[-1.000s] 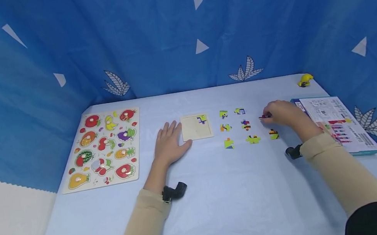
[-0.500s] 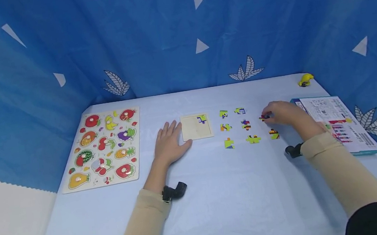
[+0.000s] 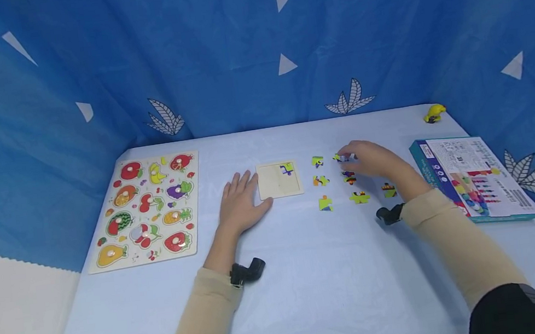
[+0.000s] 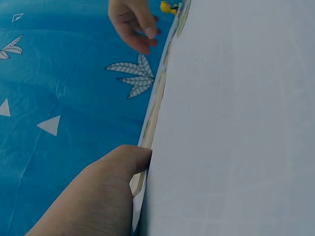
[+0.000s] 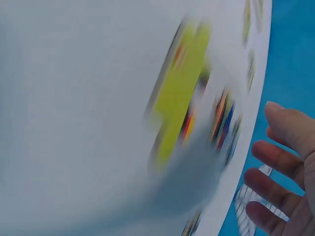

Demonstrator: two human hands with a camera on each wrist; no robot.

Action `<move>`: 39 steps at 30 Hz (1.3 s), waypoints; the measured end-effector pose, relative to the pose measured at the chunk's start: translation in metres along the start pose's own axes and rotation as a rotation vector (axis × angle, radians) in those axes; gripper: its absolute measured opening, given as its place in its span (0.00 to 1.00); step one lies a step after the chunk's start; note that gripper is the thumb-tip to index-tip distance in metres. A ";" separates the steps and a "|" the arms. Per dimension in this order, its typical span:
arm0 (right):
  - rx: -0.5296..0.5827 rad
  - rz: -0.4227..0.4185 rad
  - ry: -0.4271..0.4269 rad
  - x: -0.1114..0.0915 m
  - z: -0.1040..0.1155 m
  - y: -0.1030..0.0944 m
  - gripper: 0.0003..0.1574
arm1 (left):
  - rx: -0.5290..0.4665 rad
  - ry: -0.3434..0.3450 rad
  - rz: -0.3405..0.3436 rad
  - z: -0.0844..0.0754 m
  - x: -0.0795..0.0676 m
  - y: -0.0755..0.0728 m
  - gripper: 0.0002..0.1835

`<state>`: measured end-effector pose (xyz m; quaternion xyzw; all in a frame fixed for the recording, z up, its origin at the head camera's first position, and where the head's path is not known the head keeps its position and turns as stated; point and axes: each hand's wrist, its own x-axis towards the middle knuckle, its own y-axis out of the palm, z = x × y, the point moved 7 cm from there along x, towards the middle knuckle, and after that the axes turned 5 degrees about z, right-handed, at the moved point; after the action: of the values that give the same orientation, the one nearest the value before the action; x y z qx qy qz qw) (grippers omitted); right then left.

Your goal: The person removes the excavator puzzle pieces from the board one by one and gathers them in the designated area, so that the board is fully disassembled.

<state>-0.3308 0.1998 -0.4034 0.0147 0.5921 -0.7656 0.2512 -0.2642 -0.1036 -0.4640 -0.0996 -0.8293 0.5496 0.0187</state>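
My left hand (image 3: 242, 207) lies flat with fingers spread, thumb against the edge of the small wooden puzzle tray (image 3: 272, 186). A single yellow-and-purple puzzle piece (image 3: 287, 169) sits in its upper right corner. My right hand (image 3: 371, 162) is over the upper right of the loose pieces, fingertips near a green-and-purple puzzle piece (image 3: 336, 157). In the right wrist view its fingers (image 5: 268, 184) are loosely bent and apart, with nothing seen between them. A lime-green puzzle piece (image 5: 177, 88) appears there, blurred. My hand may hide pieces beneath it.
Several other puzzle pieces lie in rows, among them a green one (image 3: 359, 198) and a striped one (image 3: 389, 190). A fruit peg board (image 3: 197, 205) lies at left, a printed box (image 3: 507, 183) at right. A yellow toy (image 3: 435, 113) stands at the back right corner.
My right hand has left the dark puzzle piece it pinched at the right and moved leftward to the upper pieces, uncovering more of the box. My left hand has stayed still.
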 end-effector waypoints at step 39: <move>-0.104 -0.021 -0.130 0.058 0.123 0.037 0.22 | 0.028 0.001 0.017 0.000 0.001 0.000 0.46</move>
<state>-0.3328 0.0602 -0.4181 -0.0544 0.6135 -0.7357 0.2816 -0.2648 -0.1034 -0.4642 -0.1066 -0.8205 0.5614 0.0160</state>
